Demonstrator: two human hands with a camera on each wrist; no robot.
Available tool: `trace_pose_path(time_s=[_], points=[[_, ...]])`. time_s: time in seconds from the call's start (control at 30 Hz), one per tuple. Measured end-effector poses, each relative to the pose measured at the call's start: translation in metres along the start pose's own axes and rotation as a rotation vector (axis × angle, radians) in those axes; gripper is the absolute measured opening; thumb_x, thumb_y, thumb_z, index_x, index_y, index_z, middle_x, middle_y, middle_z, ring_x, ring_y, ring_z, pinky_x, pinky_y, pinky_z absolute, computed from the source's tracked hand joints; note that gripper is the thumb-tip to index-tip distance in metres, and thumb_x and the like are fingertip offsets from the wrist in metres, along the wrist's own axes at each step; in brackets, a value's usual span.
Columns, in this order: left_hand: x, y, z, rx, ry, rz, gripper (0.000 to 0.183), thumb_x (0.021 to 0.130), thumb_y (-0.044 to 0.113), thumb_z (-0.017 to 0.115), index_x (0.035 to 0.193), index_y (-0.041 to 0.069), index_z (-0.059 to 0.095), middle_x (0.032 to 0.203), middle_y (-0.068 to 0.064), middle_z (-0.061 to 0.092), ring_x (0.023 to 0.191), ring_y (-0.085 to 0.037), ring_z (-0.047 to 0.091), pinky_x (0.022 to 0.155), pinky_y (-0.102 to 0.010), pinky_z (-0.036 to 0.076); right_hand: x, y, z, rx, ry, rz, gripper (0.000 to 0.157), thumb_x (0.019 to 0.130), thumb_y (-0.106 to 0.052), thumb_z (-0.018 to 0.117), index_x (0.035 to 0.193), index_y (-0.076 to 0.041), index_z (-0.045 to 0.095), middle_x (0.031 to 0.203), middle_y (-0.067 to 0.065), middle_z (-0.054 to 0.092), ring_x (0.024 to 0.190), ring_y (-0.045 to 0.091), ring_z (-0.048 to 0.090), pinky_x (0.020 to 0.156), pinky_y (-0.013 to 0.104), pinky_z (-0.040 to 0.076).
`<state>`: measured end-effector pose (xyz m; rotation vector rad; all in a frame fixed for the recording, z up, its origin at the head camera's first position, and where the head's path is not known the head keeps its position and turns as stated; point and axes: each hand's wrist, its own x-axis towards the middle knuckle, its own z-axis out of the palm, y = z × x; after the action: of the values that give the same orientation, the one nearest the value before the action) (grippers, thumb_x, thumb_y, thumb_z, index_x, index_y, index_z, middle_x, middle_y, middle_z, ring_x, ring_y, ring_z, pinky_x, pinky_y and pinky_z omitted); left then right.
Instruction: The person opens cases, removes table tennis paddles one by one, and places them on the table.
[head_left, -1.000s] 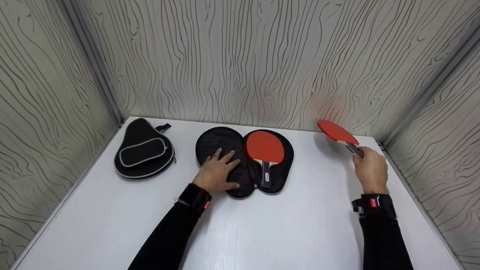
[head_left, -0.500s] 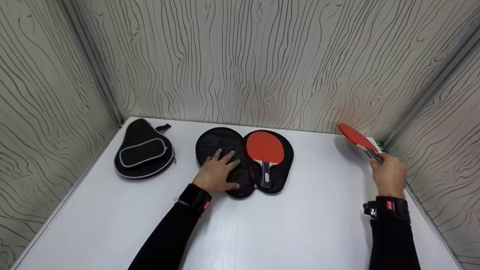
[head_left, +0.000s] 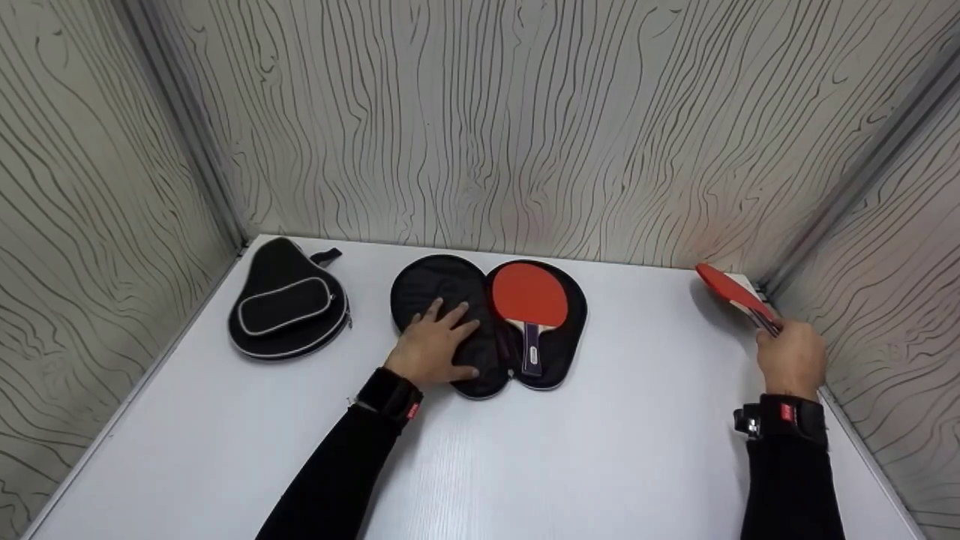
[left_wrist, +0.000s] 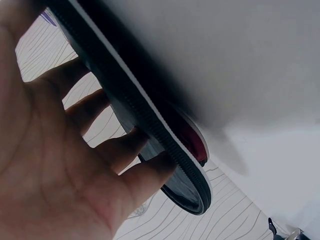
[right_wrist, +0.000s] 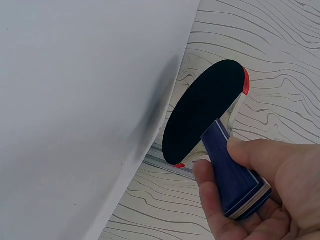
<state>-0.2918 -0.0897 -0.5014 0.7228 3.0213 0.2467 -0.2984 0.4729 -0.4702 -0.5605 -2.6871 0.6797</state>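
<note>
On the inside of an unzipped black paddle case (head_left: 450, 281) rests my left hand (head_left: 431, 349), its fingers spread over the left half. The left wrist view shows the fingertips across the zipped edge (left_wrist: 165, 125). In the case's right half lies a table tennis paddle (head_left: 530, 295), red side up, handle toward me. At the table's right side my right hand (head_left: 793, 358) grips a second table tennis paddle (head_left: 731, 286) by its handle, the blade tilted and raised. In the right wrist view, thumb and fingers close round its blue handle (right_wrist: 230, 170); the underside is black.
A second black paddle case (head_left: 289, 307) with a small pouch and grey piping lies at the back left of the white table (head_left: 562, 465). Wood-patterned panels (head_left: 450, 120) stand along the back and both sides.
My right hand has moved to the right and slightly toward me with the paddle. The left hand and both cases have stayed in place.
</note>
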Motion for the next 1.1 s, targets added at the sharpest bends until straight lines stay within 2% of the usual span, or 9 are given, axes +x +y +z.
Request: trace_pose_path(time_s=[0.3,0.47,0.57,0.67,0.77,0.83,0.93,1.0,1.1], points=[[0.001,-0.001,0.002,-0.001,0.008,0.003,0.087,0.104,0.063,0.085,0.176,0.023,0.057,0.191,-0.011,0.042,0.177,-0.055,0.035,0.135,-0.075,0.048,-0.002,0.000,0.001,-0.014,0.004,0.028,0.041,0.113,-0.012,0.069,0.140,0.018,0.070,0.138,0.048,0.070,0.123,0.072,0.069,0.089,0.077,0.058],[0.002,-0.004,0.002,-0.024,0.010,0.016,0.087,0.104,0.061,0.085,0.176,0.021,0.057,0.191,-0.013,0.042,0.177,-0.057,0.034,0.135,-0.076,0.047,-0.002,-0.004,0.001,-0.015,-0.020,0.041,0.041,0.113,-0.013,0.070,0.141,0.018,0.071,0.140,0.049,0.069,0.125,0.073,0.068,0.089,0.077,0.059],[0.001,-0.004,0.002,-0.030,0.002,0.021,0.086,0.105,0.061,0.084,0.177,0.021,0.056,0.192,-0.013,0.041,0.177,-0.058,0.033,0.135,-0.077,0.047,-0.002,-0.005,0.001,-0.017,-0.051,0.024,0.043,0.113,-0.013,0.070,0.142,0.019,0.070,0.142,0.049,0.068,0.119,0.068,0.071,0.081,0.067,0.061],[0.002,-0.004,0.001,-0.031,-0.005,0.022,0.087,0.105,0.061,0.084,0.177,0.021,0.056,0.192,-0.013,0.040,0.178,-0.058,0.033,0.135,-0.077,0.046,-0.001,-0.004,-0.003,-0.008,-0.116,-0.024,0.046,0.112,-0.011,0.070,0.145,0.021,0.068,0.140,0.050,0.069,0.103,0.056,0.073,0.069,0.047,0.057],[0.001,-0.003,0.001,-0.028,-0.008,0.021,0.087,0.105,0.061,0.084,0.177,0.021,0.056,0.192,-0.013,0.040,0.178,-0.058,0.032,0.135,-0.077,0.046,0.001,-0.003,-0.010,0.007,-0.241,-0.071,0.056,0.112,-0.014,0.067,0.154,0.022,0.059,0.131,0.049,0.067,0.085,0.038,0.066,0.064,0.033,0.048],[0.001,-0.003,0.001,-0.024,-0.009,0.018,0.087,0.105,0.062,0.084,0.177,0.022,0.055,0.192,-0.013,0.040,0.178,-0.058,0.032,0.135,-0.077,0.046,0.003,-0.002,-0.015,0.020,-0.336,-0.087,0.064,0.112,-0.018,0.065,0.159,0.024,0.052,0.120,0.042,0.065,0.078,0.028,0.057,0.061,0.031,0.044],[0.001,-0.003,0.000,-0.019,-0.010,0.015,0.088,0.105,0.062,0.084,0.177,0.022,0.055,0.192,-0.012,0.040,0.178,-0.057,0.032,0.135,-0.077,0.046,0.005,-0.001,-0.023,0.022,-0.439,-0.110,0.071,0.113,-0.022,0.062,0.164,0.023,0.045,0.114,0.029,0.063,0.076,0.021,0.051,0.061,0.030,0.041],[0.000,-0.002,0.000,-0.019,-0.010,0.014,0.088,0.105,0.062,0.084,0.177,0.022,0.055,0.192,-0.012,0.039,0.178,-0.057,0.032,0.135,-0.077,0.046,0.006,0.000,-0.027,0.023,-0.465,-0.136,0.070,0.114,-0.021,0.062,0.165,0.024,0.044,0.114,0.029,0.064,0.080,0.022,0.051,0.063,0.029,0.041],[0.001,-0.002,-0.001,-0.024,-0.010,0.013,0.088,0.105,0.061,0.084,0.178,0.022,0.055,0.193,-0.012,0.039,0.178,-0.057,0.032,0.135,-0.077,0.046,0.006,-0.001,-0.031,0.022,-0.447,-0.182,0.068,0.114,-0.017,0.063,0.164,0.024,0.044,0.122,0.036,0.065,0.088,0.024,0.054,0.068,0.027,0.043]])
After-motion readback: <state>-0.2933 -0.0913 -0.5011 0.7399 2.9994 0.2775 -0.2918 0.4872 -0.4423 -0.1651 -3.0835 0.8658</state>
